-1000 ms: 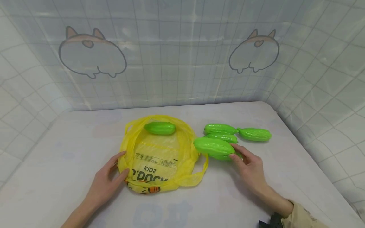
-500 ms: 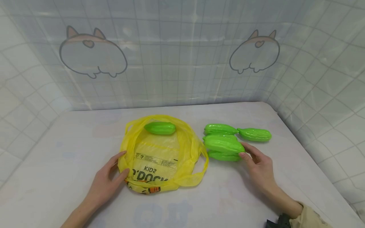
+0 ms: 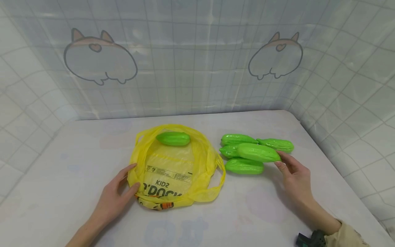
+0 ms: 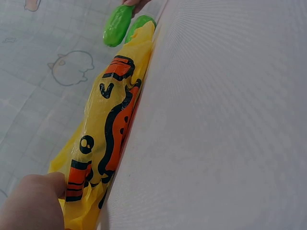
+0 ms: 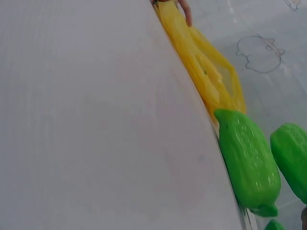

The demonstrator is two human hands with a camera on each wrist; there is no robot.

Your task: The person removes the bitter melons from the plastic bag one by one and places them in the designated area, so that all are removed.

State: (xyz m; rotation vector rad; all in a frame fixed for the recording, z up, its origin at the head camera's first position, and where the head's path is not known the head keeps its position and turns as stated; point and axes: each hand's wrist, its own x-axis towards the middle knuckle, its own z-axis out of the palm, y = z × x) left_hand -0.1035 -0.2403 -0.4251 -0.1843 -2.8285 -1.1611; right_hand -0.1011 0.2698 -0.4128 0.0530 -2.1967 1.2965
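In the head view my right hand [image 3: 294,176] pinches one end of a glossy green bitter melon [image 3: 258,152] between thumb and fingers. That melon is held above the others, partly covering them. Below it lies another bitter melon [image 3: 243,166], which also shows large in the right wrist view as a ridged green bitter melon [image 5: 249,163]. My left hand [image 3: 114,195] holds the left edge of an open yellow plastic bag [image 3: 168,175], its thumb [image 4: 45,187] against the printed side in the left wrist view. One bitter melon [image 3: 173,138] lies inside the bag toward the back.
Further bitter melons lie behind the held one: one at the back [image 3: 237,139], one to its right [image 3: 279,145] and one partly hidden [image 3: 228,151]. A bag handle loop [image 3: 220,181] spreads toward them. Tile-patterned sheeting [image 3: 191,68] surrounds the white table [image 3: 92,144] behind and on the sides.
My right hand has moved to the right with the bitter melon, away from the bag and over the others, uncovering the front one. The left hand and the bag stay in place.
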